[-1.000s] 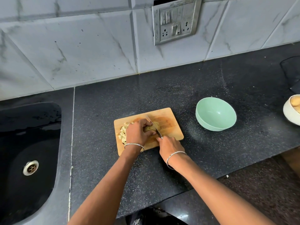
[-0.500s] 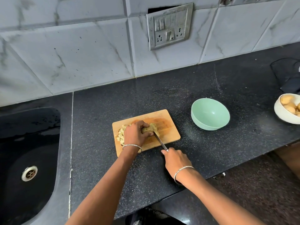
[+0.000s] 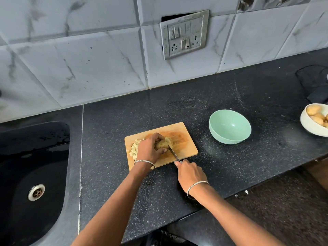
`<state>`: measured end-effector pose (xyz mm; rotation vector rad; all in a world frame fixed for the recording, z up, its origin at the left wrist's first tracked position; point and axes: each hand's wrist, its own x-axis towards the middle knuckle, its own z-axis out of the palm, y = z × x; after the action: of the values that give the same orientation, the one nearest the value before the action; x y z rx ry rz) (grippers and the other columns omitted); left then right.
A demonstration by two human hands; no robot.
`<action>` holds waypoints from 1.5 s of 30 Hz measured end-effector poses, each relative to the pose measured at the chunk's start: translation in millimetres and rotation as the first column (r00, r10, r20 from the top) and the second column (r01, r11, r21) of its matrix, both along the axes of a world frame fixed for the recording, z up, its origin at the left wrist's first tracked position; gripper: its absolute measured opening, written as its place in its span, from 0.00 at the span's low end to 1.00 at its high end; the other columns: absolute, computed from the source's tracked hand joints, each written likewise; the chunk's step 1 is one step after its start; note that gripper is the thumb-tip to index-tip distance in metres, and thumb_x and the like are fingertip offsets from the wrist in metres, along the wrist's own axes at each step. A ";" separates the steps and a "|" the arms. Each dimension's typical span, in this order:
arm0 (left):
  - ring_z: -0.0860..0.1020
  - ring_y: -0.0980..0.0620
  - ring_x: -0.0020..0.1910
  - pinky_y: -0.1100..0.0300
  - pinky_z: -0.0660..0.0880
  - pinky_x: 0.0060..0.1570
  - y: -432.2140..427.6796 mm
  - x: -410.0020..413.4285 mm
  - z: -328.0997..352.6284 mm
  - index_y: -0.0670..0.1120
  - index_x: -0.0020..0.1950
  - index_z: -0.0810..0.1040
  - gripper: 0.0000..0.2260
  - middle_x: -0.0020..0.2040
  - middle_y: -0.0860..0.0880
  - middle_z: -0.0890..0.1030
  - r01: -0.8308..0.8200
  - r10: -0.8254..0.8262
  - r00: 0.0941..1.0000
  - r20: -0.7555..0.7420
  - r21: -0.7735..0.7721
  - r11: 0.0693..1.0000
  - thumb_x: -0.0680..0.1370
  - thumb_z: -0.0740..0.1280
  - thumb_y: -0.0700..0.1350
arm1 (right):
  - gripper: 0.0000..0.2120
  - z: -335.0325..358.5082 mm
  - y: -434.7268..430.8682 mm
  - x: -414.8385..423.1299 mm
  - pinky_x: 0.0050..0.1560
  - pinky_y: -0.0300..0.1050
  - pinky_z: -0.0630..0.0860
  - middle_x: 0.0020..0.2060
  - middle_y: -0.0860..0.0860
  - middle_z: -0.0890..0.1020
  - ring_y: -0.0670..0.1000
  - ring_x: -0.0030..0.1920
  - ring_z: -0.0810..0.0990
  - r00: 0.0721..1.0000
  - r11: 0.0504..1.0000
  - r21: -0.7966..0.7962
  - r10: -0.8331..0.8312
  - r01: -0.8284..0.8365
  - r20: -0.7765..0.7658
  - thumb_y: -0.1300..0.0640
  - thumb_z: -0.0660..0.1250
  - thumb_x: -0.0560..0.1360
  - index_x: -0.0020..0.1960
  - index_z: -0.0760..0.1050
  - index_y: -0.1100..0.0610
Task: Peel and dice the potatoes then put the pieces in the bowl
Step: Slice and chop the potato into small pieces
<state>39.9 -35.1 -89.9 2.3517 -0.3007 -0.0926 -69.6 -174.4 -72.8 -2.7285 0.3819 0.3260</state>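
The left grip clasps the potato on the cutting board, fingers curled over it. The right grip clenches the knife, its blade against the potato's right side. The diced pieces lie just left of the left grip. The green bowl stands apart on the table.

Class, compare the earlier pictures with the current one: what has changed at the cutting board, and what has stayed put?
The right hand drew the knife back toward the person, away from the cutting board; the blade still meets the potato. The left hand still grips the potato; diced pieces and empty green bowl stayed put.
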 end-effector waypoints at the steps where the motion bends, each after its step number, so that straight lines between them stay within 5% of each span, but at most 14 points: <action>1: 0.80 0.55 0.52 0.55 0.77 0.55 -0.4 -0.4 1.5 0.51 0.55 0.77 0.20 0.52 0.54 0.82 0.012 -0.012 1.000 0.000 0.003 1.000 0.66 0.79 0.44 | 0.22 0.3 -0.1 1.6 0.46 0.52 0.73 0.53 0.60 0.80 0.63 0.54 0.80 1.000 1.000 0.004 0.000 0.000 -0.001 0.43 0.47 0.83 0.57 0.72 0.59; 7: 0.73 0.49 0.56 0.58 0.71 0.56 -5.8 -0.9 11.5 0.54 0.61 0.75 0.25 0.58 0.50 0.70 0.092 -0.107 0.990 0.092 0.155 0.984 0.66 0.73 0.38 | 0.22 1.0 1.2 12.1 0.47 0.52 0.74 0.53 0.59 0.80 0.63 0.54 0.80 1.000 1.000 0.017 0.002 -0.002 0.000 0.44 0.49 0.83 0.58 0.73 0.59; 14: 0.62 0.45 0.69 0.47 0.71 0.57 -7.7 1.3 21.8 0.62 0.49 0.80 0.21 0.72 0.53 0.62 0.219 -0.275 0.956 0.102 0.377 0.900 0.67 0.63 0.36 | 0.22 1.7 3.4 21.2 0.47 0.51 0.73 0.54 0.59 0.80 0.63 0.55 0.79 1.000 0.999 0.041 -0.011 0.011 -0.003 0.44 0.50 0.83 0.57 0.73 0.59; 25: 0.58 0.47 0.73 0.44 0.68 0.61 -7.7 8.4 24.8 0.63 0.50 0.80 0.14 0.74 0.55 0.61 0.244 -0.291 0.956 0.042 0.437 0.866 0.72 0.66 0.44 | 0.23 -3.0 -8.7 6.5 0.49 0.53 0.74 0.54 0.59 0.80 0.63 0.54 0.79 0.999 0.999 0.037 0.006 -0.004 -0.051 0.41 0.49 0.82 0.57 0.73 0.58; 32: 0.67 0.46 0.69 0.46 0.72 0.61 -6.3 9.4 20.5 0.63 0.54 0.78 0.16 0.73 0.54 0.64 0.272 -0.311 0.949 0.044 0.380 0.884 0.73 0.67 0.42 | 0.22 26.0 -67.9 -7.1 0.50 0.51 0.76 0.48 0.56 0.82 0.58 0.48 0.80 0.961 0.983 0.148 0.145 -0.112 -0.235 0.38 0.52 0.80 0.45 0.73 0.55; 35: 0.71 0.45 0.64 0.52 0.71 0.62 -2.5 9.1 14.6 0.57 0.62 0.73 0.24 0.68 0.50 0.69 0.222 -0.243 0.967 0.071 0.225 0.949 0.69 0.71 0.41 | 0.22 48.8 -95.1 -7.5 0.31 0.40 0.73 0.31 0.48 0.79 0.48 0.29 0.76 0.952 0.959 0.274 0.150 -0.074 -0.268 0.39 0.57 0.80 0.42 0.75 0.56; 38: 0.72 0.45 0.63 0.53 0.69 0.62 -1.8 8.3 12.7 0.53 0.68 0.68 0.31 0.65 0.48 0.71 0.127 -0.138 0.990 0.033 0.229 0.965 0.68 0.76 0.47 | 0.22 59.7 -104.5 -5.6 0.22 0.37 0.64 0.28 0.50 0.72 0.48 0.24 0.68 0.957 0.910 0.407 0.050 0.073 -0.285 0.41 0.59 0.79 0.42 0.76 0.58; 41: 0.72 0.45 0.63 0.52 0.70 0.62 -6.6 11.7 9.6 0.50 0.69 0.69 0.33 0.65 0.47 0.73 0.102 -0.104 0.994 -0.015 0.367 0.925 0.68 0.76 0.56 | 0.20 45.5 -95.1 3.2 0.32 0.42 0.71 0.31 0.49 0.76 0.50 0.30 0.74 0.982 0.933 0.345 -0.041 0.105 -0.186 0.41 0.57 0.80 0.41 0.77 0.55; 45: 0.74 0.45 0.59 0.52 0.71 0.59 -13.3 18.1 9.7 0.49 0.65 0.76 0.27 0.60 0.47 0.77 0.102 -0.110 0.994 -0.003 0.404 0.909 0.69 0.75 0.58 | 0.22 16.7 -72.0 12.3 0.52 0.51 0.76 0.49 0.56 0.81 0.58 0.49 0.80 0.985 0.973 0.196 -0.093 0.121 -0.147 0.41 0.53 0.81 0.52 0.77 0.56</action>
<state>58.1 -48.4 -80.3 2.7480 -0.4557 -0.2006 -57.3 -246.4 -56.0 -2.4813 0.5024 0.4959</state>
